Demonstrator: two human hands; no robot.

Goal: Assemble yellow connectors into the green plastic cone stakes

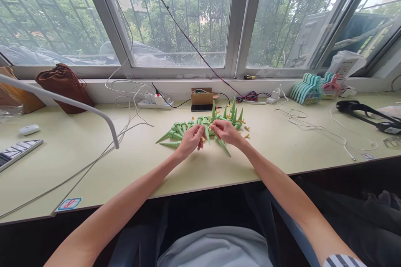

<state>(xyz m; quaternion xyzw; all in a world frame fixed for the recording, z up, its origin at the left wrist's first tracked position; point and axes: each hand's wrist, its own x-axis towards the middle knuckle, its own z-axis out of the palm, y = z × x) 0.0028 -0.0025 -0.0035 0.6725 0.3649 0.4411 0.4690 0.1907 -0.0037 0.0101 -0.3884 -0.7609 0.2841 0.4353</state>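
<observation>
My left hand (190, 139) is closed around a green plastic watering spike (207, 134), whose pointed end tilts down towards me. Close beside it, at the spike's upper end, my right hand (226, 132) pinches with thumb and fingertips; whatever is between them is too small to make out. Behind and around both hands lies a heap of similar green spikes (177, 127), some on their sides and some standing point up. Small yellow plastic pieces (247, 128) are scattered among them, mostly at the right of the heap. The fingers hide part of the heap.
Behind the heap are a phone (201, 108) and a cardboard box (200, 98). A power strip (156, 102) and white cables (313, 127) lie along the back and right. A white curved lamp arm (103, 110) crosses the left. Teal hangers (305, 89) stand back right.
</observation>
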